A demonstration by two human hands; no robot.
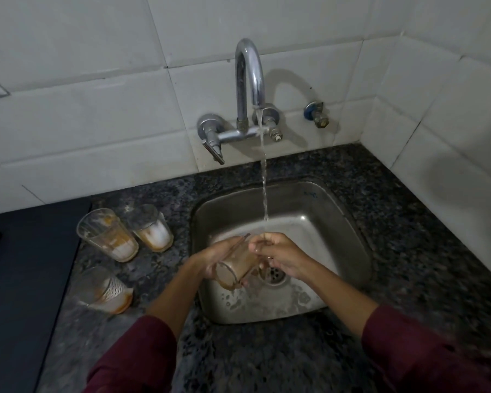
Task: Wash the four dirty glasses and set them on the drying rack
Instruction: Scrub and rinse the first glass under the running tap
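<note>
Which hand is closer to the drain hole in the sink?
Right. The right hand hovers just above and beside the drain hole; the left hand holds the glass farther to its left.

The counter was black with lots of grey specks. The sink was shiny silver, and so was the tap. The wall tiles were white. Near the counter's left edge, three glasses had orange and white stains; one had a wavy white pattern. The held glass looked brown. Both sleeves were dark red.
</note>
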